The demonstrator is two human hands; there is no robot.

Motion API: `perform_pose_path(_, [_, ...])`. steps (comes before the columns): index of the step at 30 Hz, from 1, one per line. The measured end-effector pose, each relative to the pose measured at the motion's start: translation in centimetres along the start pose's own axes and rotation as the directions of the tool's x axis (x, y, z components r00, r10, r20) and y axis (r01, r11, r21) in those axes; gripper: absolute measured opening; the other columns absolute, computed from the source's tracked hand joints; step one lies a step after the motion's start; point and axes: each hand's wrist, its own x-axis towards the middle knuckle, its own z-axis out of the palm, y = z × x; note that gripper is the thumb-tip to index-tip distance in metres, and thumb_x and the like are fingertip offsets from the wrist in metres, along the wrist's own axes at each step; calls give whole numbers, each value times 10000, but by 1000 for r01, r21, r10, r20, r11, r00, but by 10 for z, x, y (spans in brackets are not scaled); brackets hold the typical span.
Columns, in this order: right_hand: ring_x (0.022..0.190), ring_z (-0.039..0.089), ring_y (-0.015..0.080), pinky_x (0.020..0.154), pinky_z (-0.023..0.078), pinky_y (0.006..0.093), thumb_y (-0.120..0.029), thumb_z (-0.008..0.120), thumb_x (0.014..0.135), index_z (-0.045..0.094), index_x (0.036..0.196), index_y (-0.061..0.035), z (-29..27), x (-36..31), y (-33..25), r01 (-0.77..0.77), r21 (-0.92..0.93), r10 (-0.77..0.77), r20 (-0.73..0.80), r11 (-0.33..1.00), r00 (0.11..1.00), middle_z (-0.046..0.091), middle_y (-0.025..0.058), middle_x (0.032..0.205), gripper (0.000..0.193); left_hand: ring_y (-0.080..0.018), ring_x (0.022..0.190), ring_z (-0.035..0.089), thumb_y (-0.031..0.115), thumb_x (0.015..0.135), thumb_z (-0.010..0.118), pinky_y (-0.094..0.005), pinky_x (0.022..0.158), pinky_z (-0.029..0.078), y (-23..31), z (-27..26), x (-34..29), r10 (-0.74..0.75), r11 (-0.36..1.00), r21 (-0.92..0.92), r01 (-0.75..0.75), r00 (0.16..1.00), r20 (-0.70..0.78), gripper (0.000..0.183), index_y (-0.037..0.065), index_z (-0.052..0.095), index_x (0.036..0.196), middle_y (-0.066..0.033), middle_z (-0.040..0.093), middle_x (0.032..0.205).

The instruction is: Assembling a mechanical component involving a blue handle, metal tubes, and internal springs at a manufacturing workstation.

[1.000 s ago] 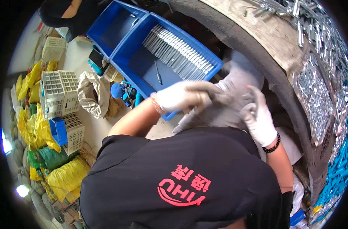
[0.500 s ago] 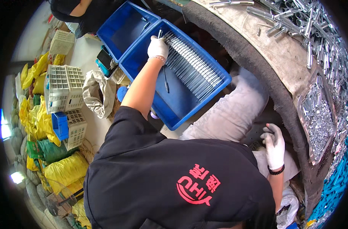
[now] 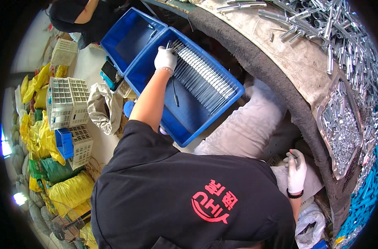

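My left hand point(image 3: 165, 59), in a white glove, is closed around the end of a slim metal rod point(image 3: 169, 44) at the upper left of a blue crate point(image 3: 182, 140). Beside it, several similar metal rods point(image 3: 203, 79) lie side by side in a slanting row, their bright thicker ends lined up. A single dark rod point(image 3: 175, 93) rests apart on the crate floor, close below my left wrist. Over my right thigh, my gloved right hand point(image 3: 296, 172) hangs with loosely bent fingers apart and nothing visible in them.
A second blue crate point(image 3: 121, 45) adjoins the first, with a few metal pieces inside. On the right, a workbench with a dark padded edge point(image 3: 255, 58) bears heaped chrome tubes point(image 3: 317, 25), a tray of small metal parts point(image 3: 340, 128) and blue parts point(image 3: 363, 199). Another person point(image 3: 83, 16) is at upper left.
The view has shifted slightly, so the crates sit a little lower and further left. My left hand stays at the end of the rod row; my right hand has barely moved.
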Motion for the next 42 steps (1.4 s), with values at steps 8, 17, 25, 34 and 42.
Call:
perform_pose_path(8, [931,670,274,849,528,338,-27,668,873,625,1155,-25,50,32,-75,555,-323,-502,239,766,831,667,151,1060,286,-339,944,640,161,808,738,-383,844,524,40,-115,-112,290,885,-261,-385,896,-337,131,95,765,919,-177,628,1062])
perform_pose_path(17, [976,650,183,868,525,310,-134,829,762,556,1302,-30,114,41,-163,702,-87,-657,288,706,697,661,128,1072,614,-288,786,660,98,735,775,-361,637,547,125,-210,-244,687,573,-133,-809,563,-459,179,106,735,909,-168,596,1080])
perform_pose_path(25, [923,703,204,824,545,319,-69,737,854,705,1013,18,63,-3,-120,525,78,-531,148,847,835,712,149,981,184,-303,779,650,143,748,767,-376,641,541,172,-212,-275,859,371,-183,-911,411,-307,177,118,741,921,-161,607,1022])
perform_pose_path(34, [961,657,349,858,524,388,-18,607,872,619,1133,12,19,-46,-58,543,-106,-548,-21,833,836,650,196,1043,263,-304,710,625,192,766,681,-417,579,523,223,-208,-302,973,82,-397,-914,160,-167,135,77,613,787,-123,583,889])
perform_pose_path(42, [852,684,228,773,550,328,27,557,882,618,1130,18,0,-75,-35,432,-61,-426,97,900,900,679,143,964,256,-324,707,640,193,793,698,-426,577,522,235,-189,-319,994,-100,-565,-819,-53,-98,165,65,601,755,-143,564,943])
